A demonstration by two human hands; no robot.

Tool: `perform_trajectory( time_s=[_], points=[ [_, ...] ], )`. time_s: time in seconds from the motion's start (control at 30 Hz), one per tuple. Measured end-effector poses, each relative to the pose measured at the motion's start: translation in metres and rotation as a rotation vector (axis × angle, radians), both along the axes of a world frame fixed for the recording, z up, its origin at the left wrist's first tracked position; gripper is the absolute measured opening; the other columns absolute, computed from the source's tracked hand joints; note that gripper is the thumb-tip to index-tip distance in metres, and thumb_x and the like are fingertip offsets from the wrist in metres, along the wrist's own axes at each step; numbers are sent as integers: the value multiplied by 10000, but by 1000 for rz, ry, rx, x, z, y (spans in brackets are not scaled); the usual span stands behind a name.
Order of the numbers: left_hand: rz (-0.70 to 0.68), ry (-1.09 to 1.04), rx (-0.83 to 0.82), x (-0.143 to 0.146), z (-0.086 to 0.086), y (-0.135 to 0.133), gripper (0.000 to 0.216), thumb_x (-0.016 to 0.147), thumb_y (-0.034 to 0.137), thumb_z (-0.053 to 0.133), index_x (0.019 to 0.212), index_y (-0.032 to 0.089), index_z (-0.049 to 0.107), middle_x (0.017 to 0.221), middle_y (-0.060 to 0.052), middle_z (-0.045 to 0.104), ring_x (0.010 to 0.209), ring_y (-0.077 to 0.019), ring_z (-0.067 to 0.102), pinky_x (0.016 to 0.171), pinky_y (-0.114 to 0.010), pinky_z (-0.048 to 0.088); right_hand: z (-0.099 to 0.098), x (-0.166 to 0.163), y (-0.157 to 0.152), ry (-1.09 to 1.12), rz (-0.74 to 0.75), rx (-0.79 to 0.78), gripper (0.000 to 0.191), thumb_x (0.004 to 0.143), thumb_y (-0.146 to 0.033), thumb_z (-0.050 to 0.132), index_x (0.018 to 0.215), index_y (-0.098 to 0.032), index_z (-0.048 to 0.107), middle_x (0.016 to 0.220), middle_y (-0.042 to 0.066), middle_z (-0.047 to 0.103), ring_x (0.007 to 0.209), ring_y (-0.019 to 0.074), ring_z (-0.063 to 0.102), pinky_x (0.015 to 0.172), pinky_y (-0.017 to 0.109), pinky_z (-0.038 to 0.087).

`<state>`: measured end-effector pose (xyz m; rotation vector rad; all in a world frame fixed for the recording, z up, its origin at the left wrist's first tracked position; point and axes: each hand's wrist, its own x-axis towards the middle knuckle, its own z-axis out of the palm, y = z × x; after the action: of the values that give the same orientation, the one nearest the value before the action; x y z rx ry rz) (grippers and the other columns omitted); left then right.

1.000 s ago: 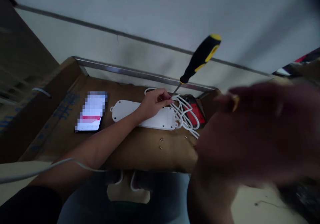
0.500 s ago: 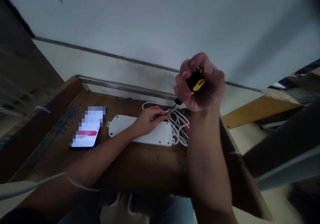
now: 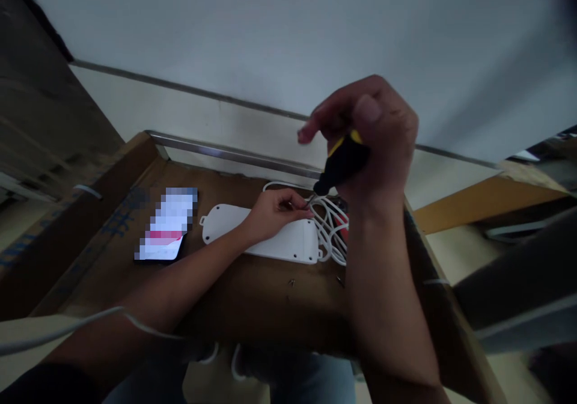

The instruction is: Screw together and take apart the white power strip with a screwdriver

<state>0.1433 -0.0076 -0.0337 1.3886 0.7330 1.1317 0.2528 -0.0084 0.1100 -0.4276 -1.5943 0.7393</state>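
Observation:
My right hand (image 3: 369, 136) is wrapped round the black and yellow handle of a screwdriver (image 3: 340, 160), which points down at the right end of a white power strip (image 3: 270, 241) lying flat on a cardboard surface (image 3: 252, 302). My left hand (image 3: 274, 211) rests on that end of the strip, its fingers pinched at the screwdriver's tip; what they pinch is too small to name. A bundle of white cable (image 3: 331, 229) lies just right of the strip.
A phone (image 3: 166, 223) with a lit screen lies left of the strip. Small screws (image 3: 292, 283) lie loose in front of it. A red item (image 3: 345, 223) sits under the cable. A metal rail (image 3: 229, 154) runs along the back edge. A thin white cable (image 3: 67, 326) crosses my left arm.
My right hand came in from close to the camera and took the screwdriver handle, which earlier stood up held only at its tip. The left hand stayed at the strip's right end.

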Motion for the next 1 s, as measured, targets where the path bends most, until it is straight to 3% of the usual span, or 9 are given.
perform_trajectory(
  time_s=[0.07,0.2,0.4,0.47,0.57,0.67,0.83,0.9,1.0],
  points=[
    [4,-1,71,0,-3,2,317,705,401,888,724,154,690,881,-41,705,865,-153,674,866,-339,562,-2,7,10,72,218,-71,243,828,-440,667,758,-228,572,707,-8,635,601,153,631,541,306,540],
    [-9,22,109,0,-5,3,216,783,367,834,820,163,771,898,-43,701,869,-158,694,871,-348,562,-4,17,16,86,234,-134,357,867,-528,666,797,-240,467,430,-98,335,263,84,187,270,245,140],
    [59,115,142,-1,-8,2,265,893,345,734,1100,182,714,889,-29,717,814,-143,672,775,-294,551,0,-8,2,51,-558,25,237,978,-399,621,850,-209,563,636,-23,510,492,69,458,440,236,305],
    [72,128,164,-2,-7,2,233,908,348,713,1063,179,676,894,-30,711,822,-143,666,763,-281,536,0,-10,2,74,-457,-2,204,961,-370,620,831,-216,587,703,-6,560,616,100,561,584,251,466],
    [47,163,205,-3,-4,1,167,923,337,673,974,181,644,900,-36,715,846,-155,670,769,-283,521,-4,4,13,149,-72,-159,145,888,-381,639,860,-246,595,826,2,633,807,159,664,724,314,571],
    [-26,162,214,-4,0,-2,132,944,312,623,951,181,637,918,-50,736,878,-171,697,803,-301,529,-7,26,30,142,65,-231,407,821,-626,650,895,-249,518,892,-22,658,530,89,498,401,217,312],
    [-65,157,199,-3,2,-5,138,949,290,599,979,171,661,954,-70,754,865,-170,696,841,-328,536,-7,34,38,39,-24,-292,591,780,-792,496,785,-206,417,566,-88,441,348,-3,111,402,174,106],
    [-49,150,205,-2,0,-4,182,929,333,656,1001,167,674,941,-61,737,851,-162,671,815,-313,530,-7,19,30,68,-112,-306,520,854,-714,520,760,-211,432,485,-88,306,342,29,129,388,200,89],
    [-11,96,184,1,-5,-1,276,858,411,766,945,159,691,862,-32,694,787,-143,623,746,-284,507,-9,-8,16,200,-385,-181,399,928,-530,618,754,-193,493,533,-53,373,418,46,293,414,241,150]
  ],
)
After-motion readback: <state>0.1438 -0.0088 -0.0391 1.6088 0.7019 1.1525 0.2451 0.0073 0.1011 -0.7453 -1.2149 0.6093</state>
